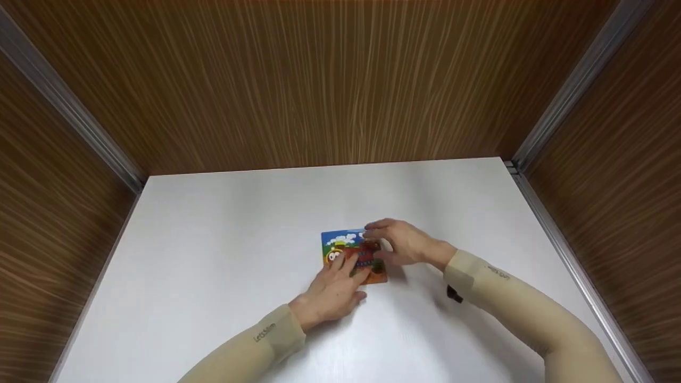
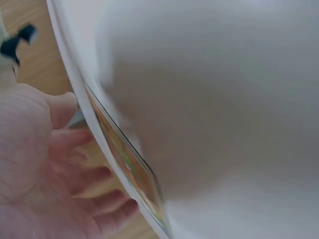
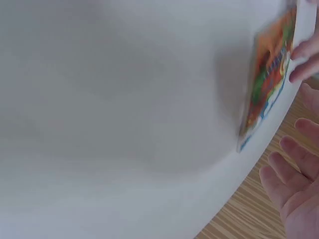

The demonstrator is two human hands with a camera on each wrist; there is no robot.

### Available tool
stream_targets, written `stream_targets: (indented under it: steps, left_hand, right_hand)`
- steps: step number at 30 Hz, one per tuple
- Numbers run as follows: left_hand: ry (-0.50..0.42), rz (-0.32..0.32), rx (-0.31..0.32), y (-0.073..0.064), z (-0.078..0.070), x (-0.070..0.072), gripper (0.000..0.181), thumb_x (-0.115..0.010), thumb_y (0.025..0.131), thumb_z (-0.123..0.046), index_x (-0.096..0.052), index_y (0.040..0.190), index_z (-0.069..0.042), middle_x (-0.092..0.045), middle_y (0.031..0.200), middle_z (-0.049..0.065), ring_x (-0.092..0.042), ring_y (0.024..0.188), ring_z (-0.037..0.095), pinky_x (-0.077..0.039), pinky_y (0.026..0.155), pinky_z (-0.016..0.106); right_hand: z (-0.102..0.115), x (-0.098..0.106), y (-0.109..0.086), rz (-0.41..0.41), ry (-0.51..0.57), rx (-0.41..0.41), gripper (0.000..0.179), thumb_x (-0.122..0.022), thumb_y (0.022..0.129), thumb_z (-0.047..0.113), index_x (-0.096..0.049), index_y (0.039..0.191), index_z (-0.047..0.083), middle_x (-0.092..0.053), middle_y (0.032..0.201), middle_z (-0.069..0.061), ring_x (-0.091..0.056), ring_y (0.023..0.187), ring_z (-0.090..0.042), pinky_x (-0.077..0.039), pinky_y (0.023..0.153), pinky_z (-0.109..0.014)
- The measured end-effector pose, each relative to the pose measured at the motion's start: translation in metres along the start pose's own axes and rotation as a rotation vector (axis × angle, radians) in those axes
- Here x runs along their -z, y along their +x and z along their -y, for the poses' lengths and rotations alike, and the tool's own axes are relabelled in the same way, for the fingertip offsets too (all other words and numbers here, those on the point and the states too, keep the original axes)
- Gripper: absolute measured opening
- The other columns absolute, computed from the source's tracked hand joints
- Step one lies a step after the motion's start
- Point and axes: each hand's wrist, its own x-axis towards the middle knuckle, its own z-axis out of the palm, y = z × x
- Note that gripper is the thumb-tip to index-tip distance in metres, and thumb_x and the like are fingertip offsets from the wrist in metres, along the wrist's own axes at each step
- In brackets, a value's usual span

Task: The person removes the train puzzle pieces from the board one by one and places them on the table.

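Note:
A small square board with a bright cartoon picture of blue sky, white clouds and a red figure with big eyes lies on the white table. My left hand is spread over its lower part, fingertips on the picture. Over the right edge, my right hand has its fingers loosely bent, fingertips at the upper right corner. The left wrist view shows the board nearly edge-on beside the left fingers. In the right wrist view, the right hand appears with its fingers apart, near the board.
The white tabletop is bounded by a brown wood-grain panel at the back and similar panels at both sides. Metal rails run along the side edges. A small dark piece shows beneath the right wrist.

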Motion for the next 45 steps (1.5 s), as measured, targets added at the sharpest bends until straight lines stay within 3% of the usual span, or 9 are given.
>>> stream_targets:
  steps: [5, 10, 18, 29, 38, 45]
  left_hand:
    - [0.028, 0.045, 0.025, 0.008, -0.014, -0.005, 0.062, -0.053, 0.116, -0.054, -0.047, 0.173, -0.030, -0.036, 0.184, 0.017, -0.033, 0.171, 0.046, -0.038, 0.134, 0.067]
    - [0.056, 0.062, 0.035, 0.010, -0.018, -0.009, 0.069, -0.059, 0.113, -0.057, -0.043, 0.174, -0.032, -0.034, 0.185, 0.014, -0.033, 0.169, 0.042, -0.037, 0.135, 0.068]
    - [0.094, 0.083, 0.021, 0.010, -0.020, -0.009, 0.072, -0.059, 0.112, -0.060, -0.042, 0.175, -0.029, -0.029, 0.187, 0.015, -0.030, 0.171, 0.042, -0.034, 0.136, 0.067]
    - [0.169, 0.085, -0.005, 0.008, -0.020, -0.012, 0.071, -0.052, 0.114, -0.059, -0.037, 0.177, -0.030, -0.033, 0.186, 0.013, -0.033, 0.171, 0.040, -0.039, 0.133, 0.065]
    - [0.217, 0.091, 0.002, 0.007, -0.018, -0.011, 0.074, -0.049, 0.114, -0.063, -0.035, 0.178, -0.030, -0.030, 0.188, 0.009, -0.030, 0.173, 0.038, -0.035, 0.137, 0.062]
    - [0.219, 0.075, 0.000, 0.007, -0.017, -0.011, 0.074, -0.050, 0.113, -0.063, -0.035, 0.178, -0.030, -0.031, 0.188, 0.009, -0.030, 0.174, 0.036, -0.035, 0.137, 0.061]
  right_hand:
    - [-0.003, 0.005, 0.027, 0.021, 0.013, -0.051, 0.048, -0.081, 0.102, 0.019, -0.073, 0.147, 0.005, -0.067, 0.159, -0.021, -0.064, 0.149, -0.042, -0.048, 0.128, -0.063]
    - [-0.002, 0.003, 0.051, 0.056, 0.070, -0.105, 0.048, -0.083, 0.100, 0.020, -0.075, 0.145, 0.008, -0.070, 0.155, -0.016, -0.065, 0.148, -0.039, -0.047, 0.130, -0.062]
    - [0.001, -0.007, 0.078, 0.104, 0.150, -0.162, 0.043, -0.083, 0.101, 0.021, -0.078, 0.143, 0.011, -0.076, 0.134, -0.012, -0.075, 0.120, -0.030, -0.068, 0.102, -0.048]
    - [-0.005, -0.029, 0.092, 0.059, 0.185, -0.124, 0.036, -0.091, 0.095, 0.025, -0.085, 0.125, 0.007, -0.081, 0.110, -0.011, -0.074, 0.094, -0.019, -0.062, 0.083, -0.030]
    - [0.003, -0.031, 0.100, 0.063, 0.247, -0.257, 0.037, -0.098, 0.089, 0.023, -0.085, 0.121, 0.010, -0.080, 0.113, -0.008, -0.072, 0.101, -0.018, -0.062, 0.089, -0.034]
    - [0.002, -0.030, 0.105, 0.075, 0.245, -0.282, 0.038, -0.100, 0.086, 0.026, -0.084, 0.117, 0.010, -0.080, 0.111, -0.008, -0.070, 0.100, -0.017, -0.059, 0.088, -0.031]
